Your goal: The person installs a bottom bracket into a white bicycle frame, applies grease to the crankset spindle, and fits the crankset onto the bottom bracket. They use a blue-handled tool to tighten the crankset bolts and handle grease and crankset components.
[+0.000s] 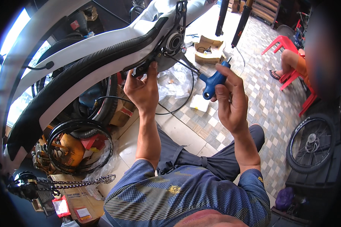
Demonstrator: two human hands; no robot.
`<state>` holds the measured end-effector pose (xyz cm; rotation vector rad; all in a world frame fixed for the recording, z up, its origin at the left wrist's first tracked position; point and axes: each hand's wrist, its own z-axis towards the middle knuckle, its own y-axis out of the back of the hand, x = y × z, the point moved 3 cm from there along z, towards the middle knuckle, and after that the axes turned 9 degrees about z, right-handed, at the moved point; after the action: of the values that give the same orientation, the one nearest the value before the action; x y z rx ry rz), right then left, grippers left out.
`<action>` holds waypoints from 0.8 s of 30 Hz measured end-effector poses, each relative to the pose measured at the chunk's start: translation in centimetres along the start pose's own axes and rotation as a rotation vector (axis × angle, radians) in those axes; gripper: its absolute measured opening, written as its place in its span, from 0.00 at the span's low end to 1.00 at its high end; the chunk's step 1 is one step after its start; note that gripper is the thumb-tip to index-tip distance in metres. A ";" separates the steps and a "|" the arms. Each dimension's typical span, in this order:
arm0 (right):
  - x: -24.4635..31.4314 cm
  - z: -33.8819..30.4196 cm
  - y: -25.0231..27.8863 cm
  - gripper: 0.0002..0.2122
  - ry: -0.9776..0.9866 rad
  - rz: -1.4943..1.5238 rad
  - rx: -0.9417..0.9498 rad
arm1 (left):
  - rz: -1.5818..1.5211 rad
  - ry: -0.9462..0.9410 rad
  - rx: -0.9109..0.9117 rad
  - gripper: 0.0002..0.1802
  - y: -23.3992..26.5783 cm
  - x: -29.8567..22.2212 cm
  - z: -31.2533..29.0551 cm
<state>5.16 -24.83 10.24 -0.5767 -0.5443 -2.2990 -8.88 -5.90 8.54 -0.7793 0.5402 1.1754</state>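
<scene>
A white and black bicycle frame (119,42) hangs across the upper left, with a round crank axle opening (174,41) at its lower middle. Below that opening my left hand (142,92) is closed, thumb and fingers pinching a small black part (141,69) against the frame's underside; its exact kind is hard to make out. My right hand (232,104), apart from the frame, grips a blue-handled hex key (216,80) with its short metal tip pointing up and away. A black cable (183,64) runs from the frame between my hands.
An open cardboard box (209,49) and clear plastic wrapping (174,81) lie on the tiled floor ahead. Tyres, a rim (51,151) and an orange compressor (72,149) crowd the left. A chain (75,184) hangs lower left. At right, a person sits near red chairs (282,43); a wheel (310,143) lies below.
</scene>
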 end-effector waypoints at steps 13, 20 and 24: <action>2.8 1.3 1.7 0.26 0.361 -0.876 0.012 | 0.007 -0.004 0.000 0.09 0.0 -0.1 0.0; 1.3 0.8 1.3 0.20 0.157 -0.604 0.073 | 0.014 -0.009 -0.019 0.09 -0.2 -0.4 -0.1; 2.4 0.8 1.0 0.18 0.293 -0.746 0.019 | 0.012 -0.053 0.016 0.15 0.0 0.3 -0.3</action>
<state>4.49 -26.31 12.45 0.0033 -0.7175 -2.9969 -8.78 -5.96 8.08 -0.7307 0.5107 1.1984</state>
